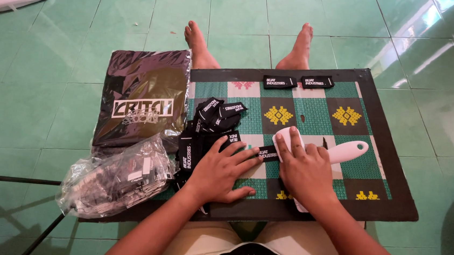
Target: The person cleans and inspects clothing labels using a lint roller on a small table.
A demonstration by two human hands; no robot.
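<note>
Head view. Low table (396, 173), checkered cloth top, centre frame.
- Left hand (222, 170): flat, fingers spread, pinning a black woven label (266, 153) so it lies smooth.
- Right hand (304, 168): palm down, pressing a white handled tool (350, 150) onto the same label; nothing clasped.
- Loose label pile (214, 118), left of centre.
- Two finished labels (298, 82), top edge.
- Clear plastic bag (115, 178), lower left: more labels inside.
- Bagged dark garment (143, 99), left.
</note>
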